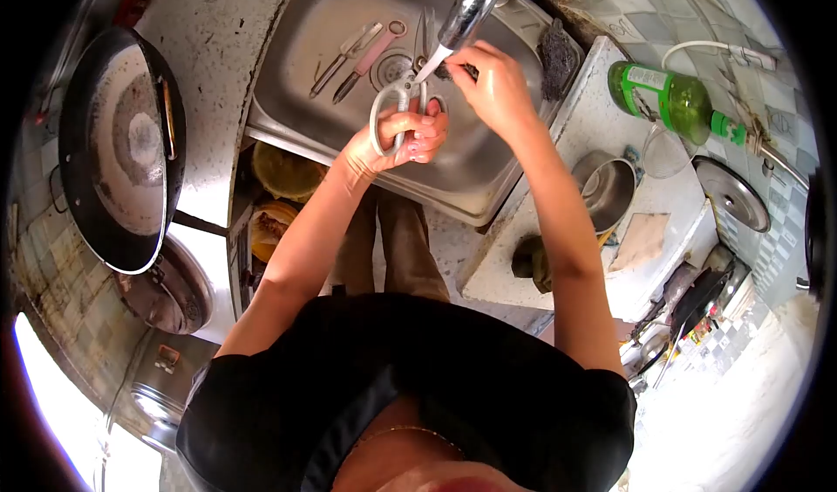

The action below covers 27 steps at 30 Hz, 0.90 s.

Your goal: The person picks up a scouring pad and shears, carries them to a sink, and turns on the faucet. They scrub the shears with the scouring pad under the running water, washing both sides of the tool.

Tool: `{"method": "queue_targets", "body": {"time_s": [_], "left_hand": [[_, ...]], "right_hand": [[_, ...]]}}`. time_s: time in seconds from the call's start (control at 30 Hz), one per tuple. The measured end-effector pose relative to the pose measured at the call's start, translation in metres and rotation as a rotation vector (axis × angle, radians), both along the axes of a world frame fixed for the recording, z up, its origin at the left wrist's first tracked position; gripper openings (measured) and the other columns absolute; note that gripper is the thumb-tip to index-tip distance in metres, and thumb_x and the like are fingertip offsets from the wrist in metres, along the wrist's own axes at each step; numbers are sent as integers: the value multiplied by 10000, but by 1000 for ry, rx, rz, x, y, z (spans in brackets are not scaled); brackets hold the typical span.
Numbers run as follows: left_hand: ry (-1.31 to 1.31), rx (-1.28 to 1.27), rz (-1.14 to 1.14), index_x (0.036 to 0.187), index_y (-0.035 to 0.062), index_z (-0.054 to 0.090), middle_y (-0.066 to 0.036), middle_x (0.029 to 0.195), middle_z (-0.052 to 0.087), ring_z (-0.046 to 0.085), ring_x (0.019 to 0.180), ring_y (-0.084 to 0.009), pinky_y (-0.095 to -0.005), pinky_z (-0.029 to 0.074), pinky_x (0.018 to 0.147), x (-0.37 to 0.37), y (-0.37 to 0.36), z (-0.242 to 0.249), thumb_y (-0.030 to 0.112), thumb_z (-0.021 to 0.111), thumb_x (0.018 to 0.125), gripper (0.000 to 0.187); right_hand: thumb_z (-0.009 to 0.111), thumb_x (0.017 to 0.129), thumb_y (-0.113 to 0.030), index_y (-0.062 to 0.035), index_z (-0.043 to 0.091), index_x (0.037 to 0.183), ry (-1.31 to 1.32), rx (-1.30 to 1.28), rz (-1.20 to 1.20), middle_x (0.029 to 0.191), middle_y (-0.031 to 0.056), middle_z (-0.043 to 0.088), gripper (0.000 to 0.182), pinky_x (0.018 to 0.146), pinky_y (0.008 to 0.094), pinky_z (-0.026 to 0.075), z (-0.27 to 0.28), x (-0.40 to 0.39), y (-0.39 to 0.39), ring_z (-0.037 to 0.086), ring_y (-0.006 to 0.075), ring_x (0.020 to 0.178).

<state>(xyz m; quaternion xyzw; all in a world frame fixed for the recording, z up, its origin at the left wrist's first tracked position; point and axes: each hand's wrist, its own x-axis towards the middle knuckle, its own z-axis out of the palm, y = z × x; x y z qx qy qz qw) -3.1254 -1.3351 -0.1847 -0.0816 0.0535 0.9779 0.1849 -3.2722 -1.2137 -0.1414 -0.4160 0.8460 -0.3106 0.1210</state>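
Note:
My left hand (408,136) is wrapped round the light handles of a pair of scissors (387,112) over the sink (340,3), the blades pointing away from me. Water runs from the chrome faucet (471,8) onto the scissors' pivot. Just right of the stream, my right hand (493,82) is pinched closed near the blades, with something small and dark at its fingertips that I cannot make out. On the sink bottom to the left lie a peeler (375,56) with a reddish handle and another metal utensil (344,60).
A large black pan (179,108) is on the left counter. A dark scouring pad (556,58) sits at the sink's right edge. On the right are a green bottle (667,99), a metal pot (606,191), a lid (732,194) and a brown cloth (641,239).

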Motion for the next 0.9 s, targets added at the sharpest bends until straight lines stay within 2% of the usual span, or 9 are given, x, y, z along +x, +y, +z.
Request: {"method": "queue_targets", "body": {"time_s": [0.27, 0.33, 0.47, 0.57, 0.6, 0.67, 0.7, 0.8, 0.9], "left_hand": [[23, 61, 179, 913, 88, 462, -17, 725, 400, 384, 587, -105, -240, 334, 508, -4, -26, -4, 78, 561, 869, 108], [75, 132, 99, 944, 72, 480, -21, 739, 411, 401, 597, -111, -247, 351, 522, -12, -26, -11, 121, 563, 906, 104], [-57, -110, 200, 1012, 33, 556, -31, 761, 531, 493, 599, -128, -257, 384, 525, -19, -4, -19, 235, 602, 942, 218], [-439, -1062, 225, 967, -17, 651, -113, 749, 666, 657, 636, -244, -381, 514, 598, -29, -10, -37, 186, 774, 793, 295], [-442, -1061, 233, 967, -17, 651, -113, 749, 666, 657, 636, -244, -381, 514, 598, -31, -16, -40, 186, 774, 793, 295], [-341, -1918, -11, 1006, -64, 630, -221, 795, 674, 674, 693, -315, -398, 529, 640, -35, -25, -38, 177, 793, 724, 405], [-236, -2082, 131, 998, -82, 608, -286, 815, 647, 662, 765, -389, -431, 523, 693, -34, -22, -65, 159, 766, 705, 411], [-277, -2038, 107, 960, -63, 594, -282, 841, 653, 640, 830, -437, -459, 515, 728, -40, -11, -63, 131, 728, 737, 325], [-192, -1958, 126, 939, -49, 571, -278, 854, 650, 628, 858, -444, -465, 508, 755, -37, 3, -70, 106, 705, 750, 278]], "right_hand": [[693, 824, -113, -41, 686, 886, -323, -40, 116, 849, 106, 652, 94, 686, 346, 505, 18, 29, 18, 641, 285, 743], [695, 829, -118, -25, 683, 896, -287, -333, -253, 842, 118, 658, 115, 692, 351, 510, 26, 30, 4, 641, 292, 738], [713, 826, -83, -20, 685, 930, -34, -301, -251, 852, 131, 672, 125, 684, 319, 511, 19, 19, -15, 660, 237, 740], [702, 835, -76, -21, 688, 932, -121, -346, -354, 851, 123, 674, 112, 676, 312, 506, 11, 25, -9, 653, 221, 732], [696, 841, -82, -22, 689, 930, -189, -367, -424, 851, 121, 673, 107, 677, 312, 506, 5, 27, -5, 650, 223, 727], [693, 847, -86, -14, 688, 931, -205, -377, -439, 847, 118, 679, 111, 682, 300, 508, -11, 30, 3, 649, 208, 722], [696, 845, -87, -9, 686, 934, -239, -333, -502, 847, 120, 684, 119, 688, 297, 510, -11, 33, 5, 652, 202, 726], [711, 835, -103, -18, 690, 943, -290, -293, -538, 841, 127, 688, 139, 706, 299, 518, -34, 44, 7, 666, 210, 749], [702, 820, -174, -83, 705, 912, -36, -96, -238, 821, 116, 635, 130, 676, 386, 518, -44, 52, -8, 635, 315, 755]]}}
